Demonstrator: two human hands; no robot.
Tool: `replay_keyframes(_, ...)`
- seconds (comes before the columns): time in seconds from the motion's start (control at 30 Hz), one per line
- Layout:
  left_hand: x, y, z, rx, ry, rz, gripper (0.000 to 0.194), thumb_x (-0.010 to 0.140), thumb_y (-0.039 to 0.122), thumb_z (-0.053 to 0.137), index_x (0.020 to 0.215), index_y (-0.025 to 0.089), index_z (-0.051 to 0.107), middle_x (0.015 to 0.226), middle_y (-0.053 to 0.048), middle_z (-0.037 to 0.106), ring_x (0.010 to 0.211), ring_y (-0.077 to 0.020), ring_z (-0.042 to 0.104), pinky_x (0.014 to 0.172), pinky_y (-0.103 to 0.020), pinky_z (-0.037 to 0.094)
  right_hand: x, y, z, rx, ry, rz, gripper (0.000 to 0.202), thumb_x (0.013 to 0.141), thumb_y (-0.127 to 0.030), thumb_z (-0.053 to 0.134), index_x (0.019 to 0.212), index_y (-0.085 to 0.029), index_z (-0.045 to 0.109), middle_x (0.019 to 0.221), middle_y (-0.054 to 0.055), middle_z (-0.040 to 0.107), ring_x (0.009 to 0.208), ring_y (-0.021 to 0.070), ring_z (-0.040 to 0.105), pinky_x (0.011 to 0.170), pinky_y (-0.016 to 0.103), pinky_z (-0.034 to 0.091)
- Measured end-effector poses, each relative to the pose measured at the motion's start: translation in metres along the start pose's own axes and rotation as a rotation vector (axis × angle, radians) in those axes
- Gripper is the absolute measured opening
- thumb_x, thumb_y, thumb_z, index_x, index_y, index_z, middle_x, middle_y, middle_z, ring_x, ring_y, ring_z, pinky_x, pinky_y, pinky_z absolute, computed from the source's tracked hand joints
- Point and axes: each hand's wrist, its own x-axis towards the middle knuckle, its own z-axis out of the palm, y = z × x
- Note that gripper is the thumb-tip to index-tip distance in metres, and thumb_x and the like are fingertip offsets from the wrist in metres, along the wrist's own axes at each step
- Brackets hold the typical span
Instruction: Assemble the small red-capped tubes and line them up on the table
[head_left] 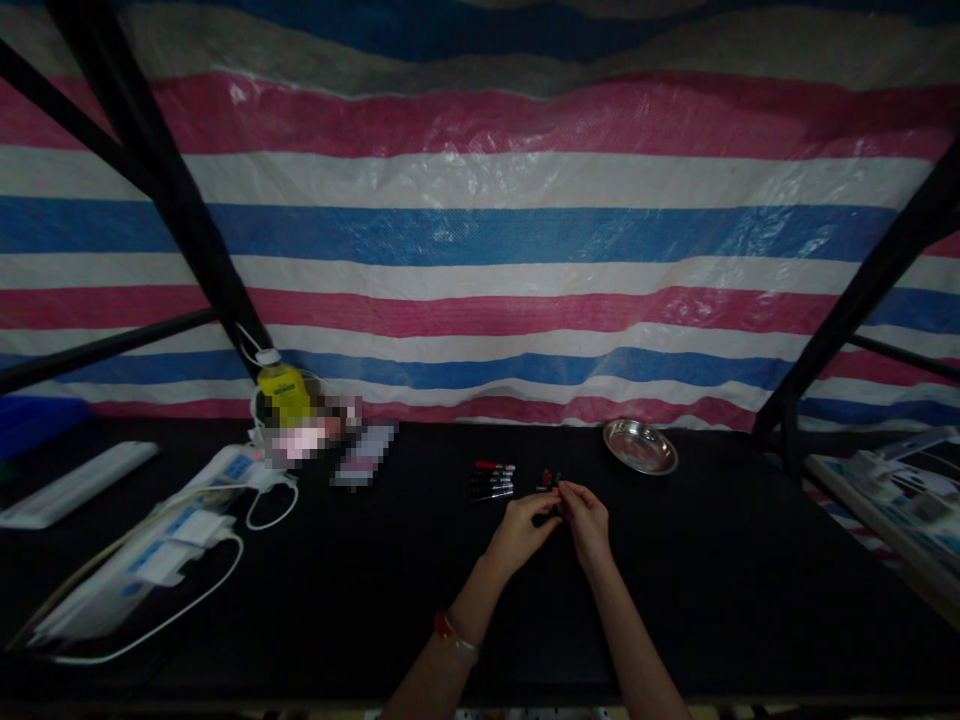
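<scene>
My left hand [523, 527] and my right hand [589, 520] meet at the fingertips above the black table. The fingers of both are pinched together around a small dark piece, too small and dim to name. Just beyond my fingertips lie a few small black and red pieces [549, 477], partly hidden by the hands. To the left of them, a row of several slim black tubes with silvery ends [491, 486] rests on the table. A similar red tube [493, 465] lies at the far side of that row.
A shiny round metal dish [641, 446] stands at the back right. Farther left are a blurred-out flat object [365, 453], a yellow bottle [285, 390], white power strips [176, 545] with looping cables, and a long white box [79, 484]. Black frame bars [847, 300] and striped sheeting [525, 235] enclose the table.
</scene>
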Motion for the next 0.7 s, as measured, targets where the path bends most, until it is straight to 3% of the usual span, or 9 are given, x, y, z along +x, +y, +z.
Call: replay_keyframes(0.7, 0.0002, 0.0067, -0.0012, -0.063, 0.008, -0.002, 0.027, 0.077, 0.015, 0.056, 0.102, 0.019, 0.065, 0.101, -0.005, 0.068, 0.090, -0.0168, 0.065, 0.082, -0.033, 0.055, 0.0010, -0.0023, -0.0020, 0.015, -0.007, 0.055, 0.039, 0.040, -0.037, 0.083, 0.069, -0.015, 0.067, 0.063, 0.004, 0.069, 0.059, 0.0169, 0.063, 0.056, 0.027, 0.050)
